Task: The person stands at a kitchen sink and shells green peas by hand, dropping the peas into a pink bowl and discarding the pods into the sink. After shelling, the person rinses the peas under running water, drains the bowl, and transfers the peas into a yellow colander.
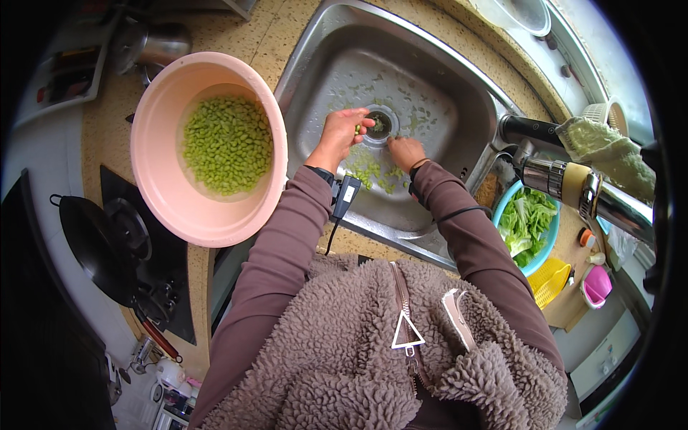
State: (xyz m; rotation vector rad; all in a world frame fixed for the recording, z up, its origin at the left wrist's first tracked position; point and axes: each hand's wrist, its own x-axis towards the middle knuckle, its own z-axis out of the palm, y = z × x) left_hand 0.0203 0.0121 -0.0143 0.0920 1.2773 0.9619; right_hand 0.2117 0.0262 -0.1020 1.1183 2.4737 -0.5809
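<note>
Above the stainless steel sink [467, 80], my left hand [336, 134] is curled around a few shelled green beans [357, 129], partly hidden by the fingers. My right hand [407, 152] reaches down to the sink floor beside the drain [379, 124]; its fingertips are too small and hidden to show whether they pinch something. Bits of pale green skin lie in and around the drain. Nearer to me, loose green beans and skins [365, 174] are scattered on the wet sink floor. To the left, a pink plastic basin [156, 145] holds many green beans [228, 145] in water.
A chrome faucet [548, 174] juts in from the right. Below it stands a blue basin [553, 236] of leafy greens [527, 220], near a yellow plastic basket [549, 279]. At the left, a black wok [97, 250] rests on the gas hob [180, 301]. A metal kettle [161, 43] stands behind the pink basin.
</note>
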